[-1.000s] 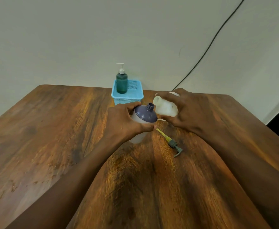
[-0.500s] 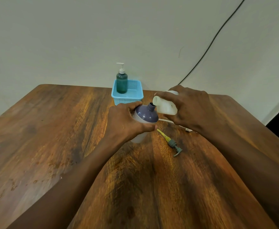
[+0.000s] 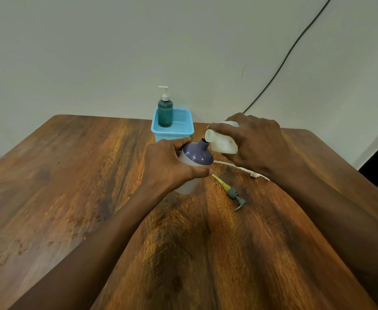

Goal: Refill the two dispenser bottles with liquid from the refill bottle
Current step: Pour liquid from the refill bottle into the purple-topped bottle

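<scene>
Two hands are meeting over the middle of the table (image 3: 76, 175). The left hand (image 3: 168, 162) is curling round the dispenser (image 3: 197, 153), fingers over its purple shoulder and thumb on the near side, tilting its open neck toward the right. The right hand (image 3: 257, 144) is wrapping its fingers over the refill bottle (image 3: 221, 142) from above, holding it almost on its side with the mouth pointing left, right at the dispenser's neck. Whether the two rims are touching, I cannot tell, and no liquid is showing at the mouth.

Just right of the dispenser a grey pump (image 3: 235, 194) with a yellow tube is lying on the wood, and a white tube (image 3: 246, 170) is running out from under the right hand. At the far edge a green bottle (image 3: 165, 111), pump on, is standing in a blue basket (image 3: 179, 130).

Judging by this, the green bottle is looking done and the pour into the second dispenser is just starting. The next move is calling for more tip on the refill bottle, with its mouth staying centred over that narrow neck and the left hand steadying the dispenser, or the liquid is likely going down the purple shoulder.
</scene>
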The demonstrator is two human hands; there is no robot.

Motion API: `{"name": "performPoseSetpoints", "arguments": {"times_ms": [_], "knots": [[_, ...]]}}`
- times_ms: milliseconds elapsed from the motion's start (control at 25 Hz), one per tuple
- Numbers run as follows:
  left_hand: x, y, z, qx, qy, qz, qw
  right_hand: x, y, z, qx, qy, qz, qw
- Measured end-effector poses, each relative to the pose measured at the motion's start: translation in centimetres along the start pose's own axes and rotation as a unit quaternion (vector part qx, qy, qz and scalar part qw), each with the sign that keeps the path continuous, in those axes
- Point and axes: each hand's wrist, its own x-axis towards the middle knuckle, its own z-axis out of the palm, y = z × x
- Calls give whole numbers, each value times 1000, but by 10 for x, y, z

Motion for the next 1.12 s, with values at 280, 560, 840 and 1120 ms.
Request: {"name": "performPoseSetpoints", "arguments": {"times_ms": [280, 560, 840, 1120], "knots": [[0, 0, -1, 2, 2, 1, 1000, 0, 0, -2, -8, 3, 0, 1000], [-1, 3, -2, 9, 5, 10, 1000, 2, 1, -3, -15, -1, 3, 1000], [2, 3, 0, 6, 1, 16, 1000, 0, 1, -9, -31, 0, 11, 999], [1, 5, 1, -1, -7, 23, 1000, -2, 0, -14, -32, 3, 10, 999]]}}
